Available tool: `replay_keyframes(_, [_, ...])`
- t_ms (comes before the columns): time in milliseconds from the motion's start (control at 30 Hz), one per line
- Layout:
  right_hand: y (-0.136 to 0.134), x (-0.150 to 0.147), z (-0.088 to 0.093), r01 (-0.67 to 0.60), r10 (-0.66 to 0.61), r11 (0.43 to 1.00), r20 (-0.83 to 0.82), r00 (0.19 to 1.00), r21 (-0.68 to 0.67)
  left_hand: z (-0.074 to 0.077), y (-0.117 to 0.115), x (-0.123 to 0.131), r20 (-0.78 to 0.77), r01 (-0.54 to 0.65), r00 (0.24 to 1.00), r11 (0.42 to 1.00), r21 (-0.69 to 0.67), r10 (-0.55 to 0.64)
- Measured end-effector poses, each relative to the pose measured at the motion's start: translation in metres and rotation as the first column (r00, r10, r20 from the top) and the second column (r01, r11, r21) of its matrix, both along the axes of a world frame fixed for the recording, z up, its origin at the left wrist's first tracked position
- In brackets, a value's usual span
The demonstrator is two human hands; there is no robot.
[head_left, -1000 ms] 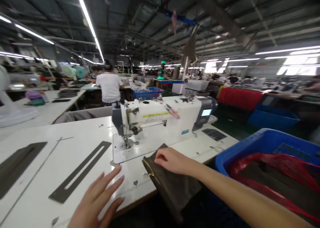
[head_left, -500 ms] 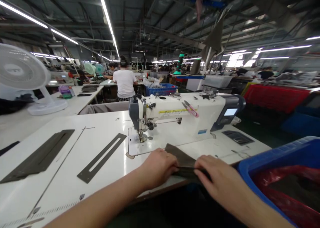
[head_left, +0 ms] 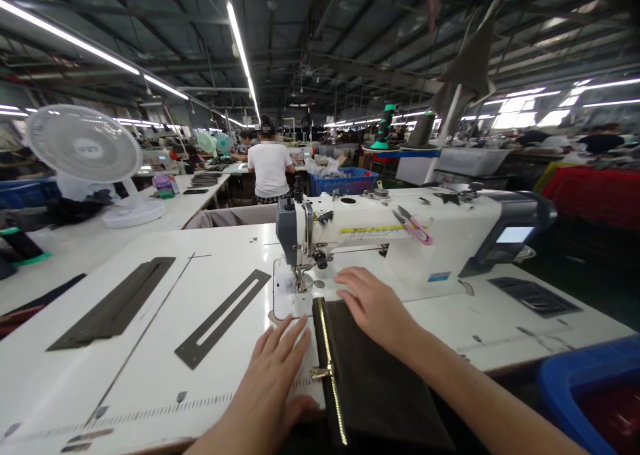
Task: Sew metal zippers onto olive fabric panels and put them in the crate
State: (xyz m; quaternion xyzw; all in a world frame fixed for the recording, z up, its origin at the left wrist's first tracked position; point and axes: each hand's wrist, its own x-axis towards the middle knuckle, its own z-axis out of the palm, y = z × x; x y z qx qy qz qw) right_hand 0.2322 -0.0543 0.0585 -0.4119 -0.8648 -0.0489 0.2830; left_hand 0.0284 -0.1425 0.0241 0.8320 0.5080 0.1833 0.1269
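One white table (head_left: 160, 382) carries the sewing machine (head_left: 440, 242), and before it the dark zippered fabric piece (head_left: 385, 388) overhangs the near edge. Both hands are loosely spread, the right (head_left: 375, 308) over its far end, the left (head_left: 277, 368) just beside it; light, even smoothing should keep the gold-toothed zipper (head_left: 326, 342) straight, its pull (head_left: 321, 373) unsnagged.

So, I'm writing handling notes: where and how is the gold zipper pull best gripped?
Probably pinch the zipper pull by its free end, coming from the left, where the left hand lies: the pull juts sideways past the edge of the dark fabric, away from the zipper teeth.
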Motion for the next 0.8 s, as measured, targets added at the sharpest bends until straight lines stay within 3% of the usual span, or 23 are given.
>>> replay_keyframes(33, [-0.001, 0.010, -0.004, 0.134, -0.133, 0.990, 0.018, 0.991, -0.038, 0.004, 0.004, -0.003, -0.070, 0.040, 0.997, 0.999, -0.007, -0.041])
replay_keyframes(100, [-0.005, 0.031, -0.012, 0.396, -0.378, 0.911, 0.149, 0.914, -0.112, 0.012, 0.014, -0.001, -0.128, 0.122, 0.983, 0.991, -0.060, -0.129])
replay_keyframes(200, [-0.011, 0.056, -0.027, 0.581, -0.519, 0.785, 0.285, 0.806, -0.214, 0.017, 0.033, 0.012, -0.161, 0.204, 0.962, 0.972, -0.118, -0.221])
replay_keyframes(267, [-0.013, 0.060, -0.036, 0.579, -0.529, 0.767, 0.237, 0.815, -0.278, 0.016, 0.043, 0.018, -0.197, 0.211, 0.953, 0.971, -0.116, -0.231])
replay_keyframes(433, [-0.004, 0.042, -0.042, 0.522, -0.526, 0.810, 0.063, 0.848, -0.267, 0.016, 0.054, 0.009, -0.275, 0.147, 0.947, 0.985, -0.086, -0.166])
replay_keyframes(633, [0.015, 0.023, -0.044, 0.562, -0.538, 0.772, 0.165, 0.827, -0.297, 0.027, 0.054, 0.001, -0.362, 0.045, 0.927, 0.988, -0.149, -0.097])
replay_keyframes(800, [0.006, 0.022, -0.045, 0.610, -0.565, 0.757, 0.234, 0.791, -0.235, 0.027, 0.055, 0.004, -0.399, 0.041, 0.911, 0.985, -0.168, -0.106])
